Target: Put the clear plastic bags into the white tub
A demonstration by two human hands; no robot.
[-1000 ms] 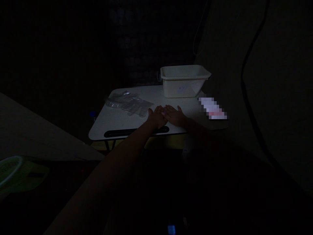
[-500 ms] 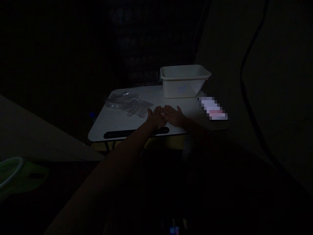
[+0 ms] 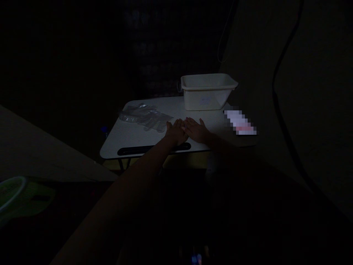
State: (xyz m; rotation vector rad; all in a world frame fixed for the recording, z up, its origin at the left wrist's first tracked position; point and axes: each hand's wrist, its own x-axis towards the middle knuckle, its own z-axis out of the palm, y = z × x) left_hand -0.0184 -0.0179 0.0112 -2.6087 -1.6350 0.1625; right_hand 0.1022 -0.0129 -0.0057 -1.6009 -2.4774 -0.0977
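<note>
My left hand [image 3: 177, 133] lies flat near the front edge of a white table [image 3: 138, 137], fingers stretched out and thumb apart. Right beside it rests my right hand [image 3: 196, 131], also flat, its fingertips meeting or slightly overlapping the left fingers. Neither hand holds anything. A crumpled sheet of clear plastic [image 3: 147, 117] is spread on the table just left of my left hand. Behind my hands stands a white plastic tub [image 3: 202, 98] with a side handle.
A lit, pixelated phone-like object [image 3: 239, 122] lies at the table's right side. A dark slot [image 3: 135, 150] runs along the front edge. On the floor at left is a green basket [image 3: 30, 200]. A dark cable [image 3: 278, 106] hangs at right. The room is very dim.
</note>
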